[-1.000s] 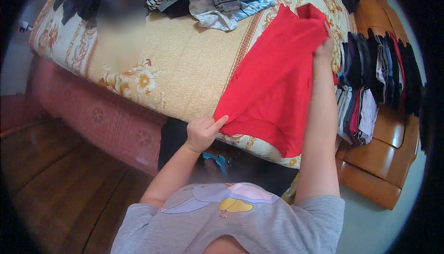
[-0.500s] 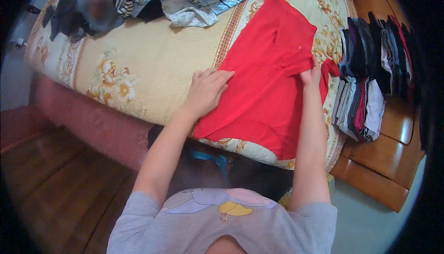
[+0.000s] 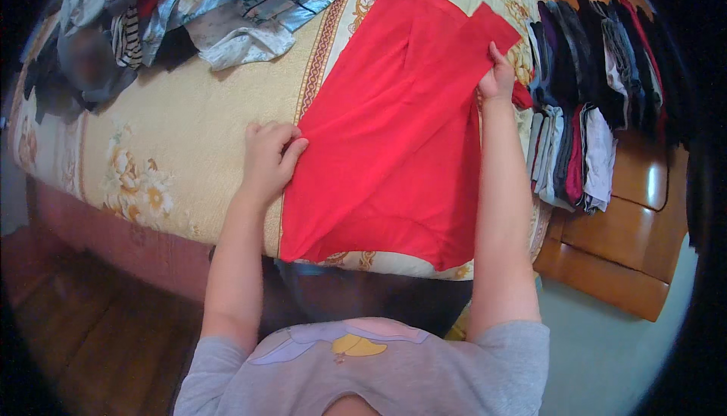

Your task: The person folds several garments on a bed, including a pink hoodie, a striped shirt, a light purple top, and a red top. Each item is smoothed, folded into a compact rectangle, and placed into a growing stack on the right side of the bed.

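Observation:
A red top point(image 3: 371, 143) lies spread lengthwise over the near right corner of the bed, its right side partly folded over toward the middle. My right hand point(image 3: 497, 79) grips the raised right edge near the far end, thumb on top and the other fingers hidden behind the cloth. At the left edge, my left hand point(image 3: 271, 154) has its fingers curled, with thumb and forefinger pinching the fabric. A small red piece of cloth point(image 3: 522, 96) shows just beyond my right wrist. Near the bed's front, the top has a curved seam or opening.
The bed point(image 3: 219, 128) has a cream floral cover. Rumpled clothes point(image 3: 242, 7) are heaped at its far left. On the right, folded clothes point(image 3: 575, 151) stand in rows on a brown wooden surface point(image 3: 636, 242). Dark wooden flooring point(image 3: 98, 333) shows at lower left.
My right hand has moved toward the far end, lifting the right edge and turning it inward. My left hand has closed at the left edge. The whole view has shifted a little.

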